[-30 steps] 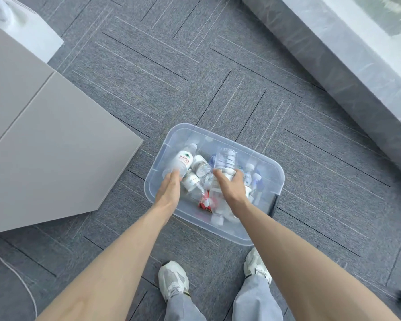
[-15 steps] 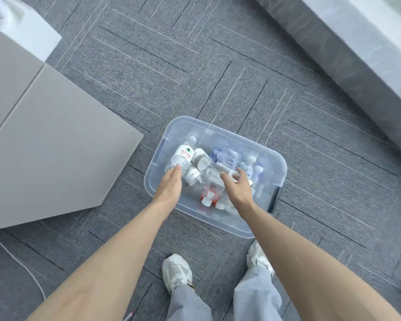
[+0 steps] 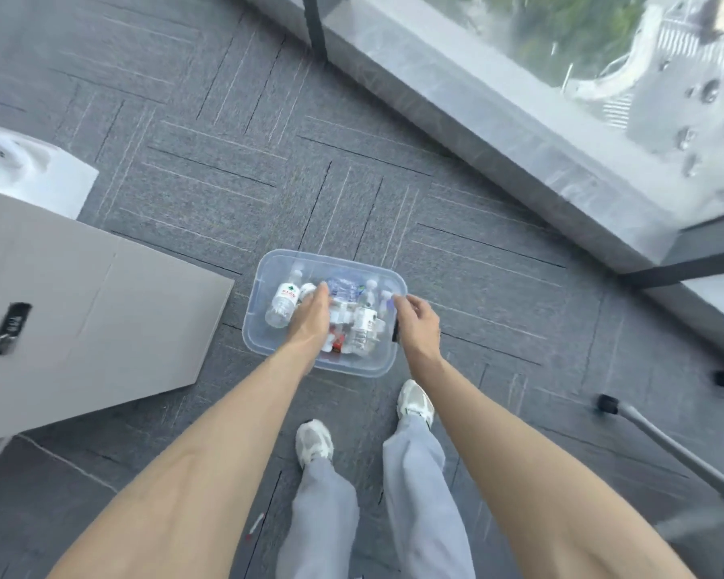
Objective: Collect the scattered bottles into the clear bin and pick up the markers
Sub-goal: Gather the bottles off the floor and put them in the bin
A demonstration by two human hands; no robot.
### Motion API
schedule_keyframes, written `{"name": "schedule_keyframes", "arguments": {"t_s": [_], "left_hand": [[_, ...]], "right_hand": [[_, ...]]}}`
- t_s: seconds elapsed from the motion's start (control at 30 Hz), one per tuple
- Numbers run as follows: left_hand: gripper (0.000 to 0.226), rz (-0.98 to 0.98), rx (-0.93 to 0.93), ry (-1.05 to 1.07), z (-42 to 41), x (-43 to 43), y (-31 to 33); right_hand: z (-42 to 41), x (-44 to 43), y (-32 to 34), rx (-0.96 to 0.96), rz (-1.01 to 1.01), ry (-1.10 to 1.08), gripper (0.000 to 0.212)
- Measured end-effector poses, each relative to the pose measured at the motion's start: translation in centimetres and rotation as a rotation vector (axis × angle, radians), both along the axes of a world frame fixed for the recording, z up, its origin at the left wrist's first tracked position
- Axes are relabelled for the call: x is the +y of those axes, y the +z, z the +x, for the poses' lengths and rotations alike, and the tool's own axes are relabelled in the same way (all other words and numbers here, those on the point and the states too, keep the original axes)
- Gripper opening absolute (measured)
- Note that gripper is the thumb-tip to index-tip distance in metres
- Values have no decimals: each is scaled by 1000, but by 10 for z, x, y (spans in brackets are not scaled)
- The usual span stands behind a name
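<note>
Forearms are stretching up from the bottom edge, both bare, pointing at the clear plastic bin (image 3: pixel 352 369) that is sitting on the grey carpet tiles (image 3: pixel 210 181). Well on the near side of the bin, a thin white stick with a red tip (image 3: pixel 255 526) is lying on the carpet; it may be a marker, but it is too small to tell. Closer to the bin, two white sneakers (image 3: pixel 314 442) are standing below light grey trouser legs (image 3: pixel 414 495).

At the bin, the left hand (image 3: pixel 310 321) is hanging over the middle, its fingers (image 3: pixel 322 293) held straight and close together, tips down among the bottles and gripping nothing. The right hand (image 3: pixel 419 323) is sitting at the bin's right rim with its fingers (image 3: pixel 402 302) curled; whether they are pinching anything I cannot tell. A small black piece (image 3: pixel 395 333) is showing against the bin's right wall, just beside that hand.

Inside the bin, the clear plastic bottles are lying jumbled: a white-labelled bottle (image 3: pixel 285 300) at the left, a second labelled bottle (image 3: pixel 364 325) toward the right, a crumpled blue-tinted bottle (image 3: pixel 343 286) at the far side.

Left of the bin, a pale grey cabinet top (image 3: pixel 101 319) is filling the view. Right of the bin, a grey metal leg with a black foot (image 3: pixel 644 436) is slanting across the carpet. Beyond the bin, a grey stone ledge (image 3: pixel 498 131) is running under a rain-spotted window (image 3: pixel 665 77).
</note>
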State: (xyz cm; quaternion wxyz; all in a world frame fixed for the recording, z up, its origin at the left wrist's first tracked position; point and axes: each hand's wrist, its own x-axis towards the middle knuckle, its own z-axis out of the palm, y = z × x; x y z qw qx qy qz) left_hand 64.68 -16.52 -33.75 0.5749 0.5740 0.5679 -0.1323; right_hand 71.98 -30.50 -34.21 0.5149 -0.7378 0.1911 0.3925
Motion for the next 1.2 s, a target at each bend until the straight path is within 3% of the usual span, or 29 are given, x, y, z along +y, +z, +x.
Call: {"name": "schedule_keyframes", "arguments": {"t_s": [0.23, 0.3, 0.43, 0.67, 0.87, 1.2], "left_hand": [[44, -25, -127, -158, 22, -65, 105], [41, -69, -160, -231, 16, -93, 129], [50, -101, -164, -472, -10, -156, 167], [49, -107, -192, -913, -65, -302, 224], [51, -176, -229, -1248, -143, -468, 245], [36, -180, -274, -1504, -262, -720, 248]], "right_hand": [[-44, -84, 104, -63, 35, -314, 58], [-63, -114, 131, -107, 27, -417, 49], [-111, -186, 176, -180, -6, -636, 38], [-231, -327, 236, -276, -56, -1104, 38], [-363, -465, 259, -303, -113, -1453, 39], [-541, -685, 252, -316, -220, -1797, 29]]}}
